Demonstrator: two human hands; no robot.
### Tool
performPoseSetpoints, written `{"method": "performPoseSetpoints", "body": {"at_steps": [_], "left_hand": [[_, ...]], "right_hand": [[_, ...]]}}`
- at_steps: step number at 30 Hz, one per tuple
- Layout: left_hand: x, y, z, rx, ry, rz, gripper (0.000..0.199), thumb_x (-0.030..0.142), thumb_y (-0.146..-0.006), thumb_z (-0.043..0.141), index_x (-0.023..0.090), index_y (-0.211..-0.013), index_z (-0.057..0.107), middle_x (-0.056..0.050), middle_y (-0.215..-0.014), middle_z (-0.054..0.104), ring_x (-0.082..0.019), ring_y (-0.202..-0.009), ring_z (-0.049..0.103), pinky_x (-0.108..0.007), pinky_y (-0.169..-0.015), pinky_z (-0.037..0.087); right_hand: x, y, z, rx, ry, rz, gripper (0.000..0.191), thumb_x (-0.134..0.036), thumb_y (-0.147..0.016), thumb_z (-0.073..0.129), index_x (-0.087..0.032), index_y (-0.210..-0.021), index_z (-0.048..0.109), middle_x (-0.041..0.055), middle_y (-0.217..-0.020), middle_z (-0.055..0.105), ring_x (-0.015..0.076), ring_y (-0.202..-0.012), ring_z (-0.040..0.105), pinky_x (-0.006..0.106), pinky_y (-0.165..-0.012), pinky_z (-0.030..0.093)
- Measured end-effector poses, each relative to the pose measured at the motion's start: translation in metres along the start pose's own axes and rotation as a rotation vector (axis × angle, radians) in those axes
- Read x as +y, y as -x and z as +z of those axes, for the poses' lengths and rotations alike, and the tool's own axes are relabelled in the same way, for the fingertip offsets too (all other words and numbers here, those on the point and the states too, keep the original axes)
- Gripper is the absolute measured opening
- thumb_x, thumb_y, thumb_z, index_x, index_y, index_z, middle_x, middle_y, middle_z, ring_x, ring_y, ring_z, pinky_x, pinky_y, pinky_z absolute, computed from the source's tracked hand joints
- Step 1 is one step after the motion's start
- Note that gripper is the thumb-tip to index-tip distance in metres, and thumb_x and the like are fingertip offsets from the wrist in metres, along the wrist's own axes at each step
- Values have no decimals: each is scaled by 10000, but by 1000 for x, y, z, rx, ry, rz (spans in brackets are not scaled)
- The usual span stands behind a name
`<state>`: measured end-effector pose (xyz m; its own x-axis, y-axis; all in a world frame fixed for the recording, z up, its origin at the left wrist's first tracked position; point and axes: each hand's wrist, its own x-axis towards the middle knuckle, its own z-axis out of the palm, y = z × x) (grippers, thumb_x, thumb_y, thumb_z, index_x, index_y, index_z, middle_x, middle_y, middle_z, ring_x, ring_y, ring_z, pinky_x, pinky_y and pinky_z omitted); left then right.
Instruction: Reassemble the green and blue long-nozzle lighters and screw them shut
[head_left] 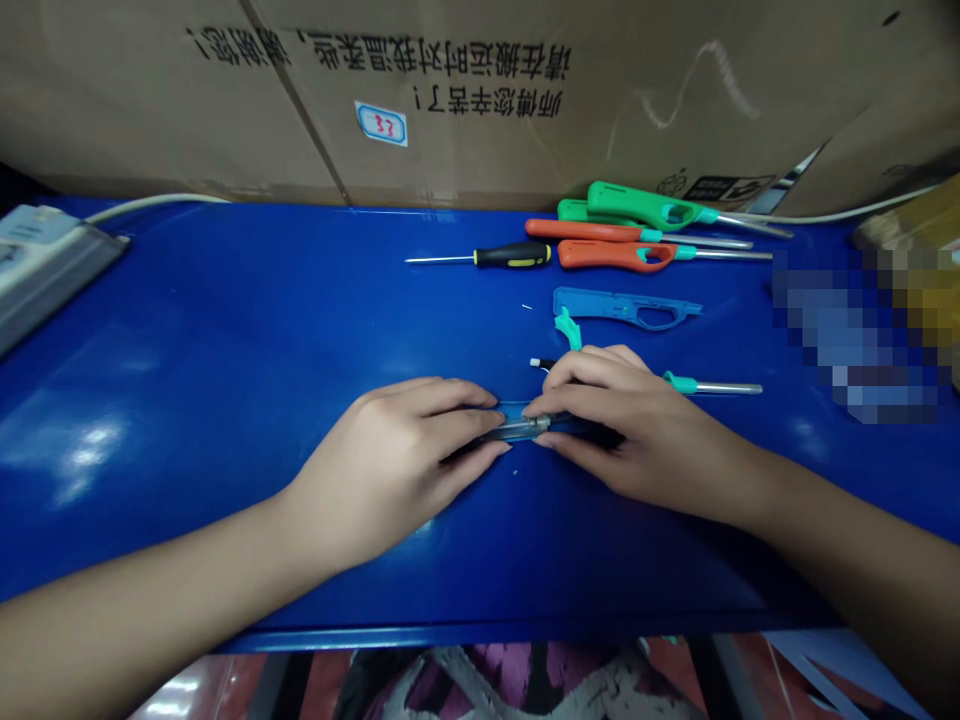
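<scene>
My left hand is closed round the left end of a blue lighter shell with a clear tank in it, low over the blue table. At its right end, my right hand pinches the same piece near the tank's metal valve. My fingers cover much of the shell. Just behind my right hand lie a teal trigger piece and a small black part with a white tip. A metal tube with a teal collar sticks out beyond my right hand. Farther back lies an empty blue half shell.
Green and orange lighters lie at the back right, beside a black and yellow screwdriver. A cardboard box stands behind the blue table. A grey device with a cable is at far left.
</scene>
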<state>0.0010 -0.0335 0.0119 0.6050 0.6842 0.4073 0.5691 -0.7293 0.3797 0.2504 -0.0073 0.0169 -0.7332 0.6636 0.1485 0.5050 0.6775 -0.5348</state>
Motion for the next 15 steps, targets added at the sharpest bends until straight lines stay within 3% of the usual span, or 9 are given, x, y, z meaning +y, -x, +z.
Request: {"method": "performPoseSetpoints", "body": {"at_steps": [7,11,15], "left_hand": [[1,1,0,-3,21,-17,137,226,-918,708,125,-1000,752,-77,-1030,758,-206,-913,749,-332,-831,637],[2,1,1,-1,10,-15,139,221,-921,703,125,-1009,751,-76,-1030,763,-213,-916,752,-339,-829,639],[2,1,1,15,6,6,142,210,-918,706,130,-1024,755,-73,-1035,767,-209,-918,754,-332,-831,636]], "right_hand": [[-1,-2,2,-11,-123,54,154,-150,-926,657,-207,-1066,683,21,-999,641,166,-1028,584,333,-948,388],[-3,-1,1,-46,-44,37,152,-191,-962,626,-219,-1105,669,20,-1033,632,167,-1035,568,352,-961,368],[-1,1,-3,-39,137,-67,173,-265,-1006,574,-242,-1134,689,35,-1042,623,183,-959,557,390,-914,370]]}}
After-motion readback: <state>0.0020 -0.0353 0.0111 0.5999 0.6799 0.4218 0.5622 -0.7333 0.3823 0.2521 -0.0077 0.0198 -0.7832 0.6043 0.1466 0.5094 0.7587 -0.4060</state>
